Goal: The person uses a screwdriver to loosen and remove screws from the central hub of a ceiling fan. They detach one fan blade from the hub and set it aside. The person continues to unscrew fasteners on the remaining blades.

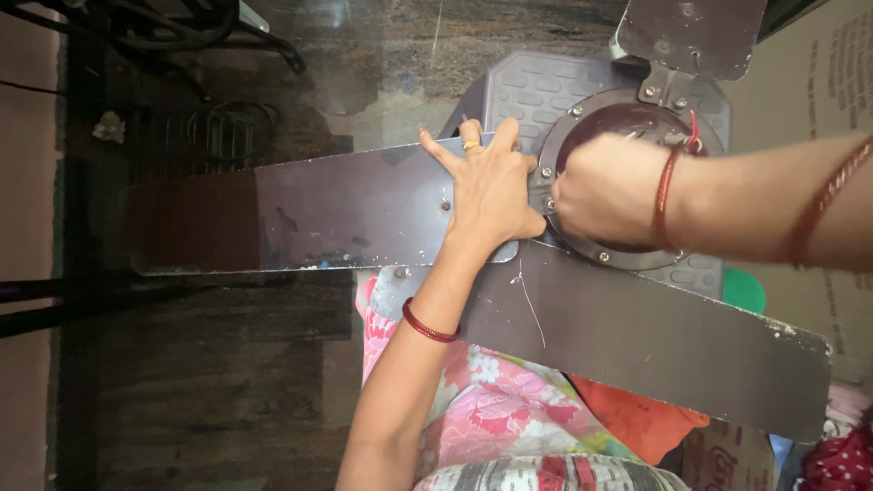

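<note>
The left hand [486, 186] lies flat, fingers spread, on the fan blade [309, 218], whose length runs away leftward; the right hand [605, 186], closed at the motor hub [627, 245], is nearer.

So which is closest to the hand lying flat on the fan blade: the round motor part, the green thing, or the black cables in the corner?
From the left hand on the left blade:
1. Round motor housing, just right of it, beside the fingers.
2. Green thing, farther right and lower, behind the other blade.
3. Black cables, far off at the upper left.
</note>
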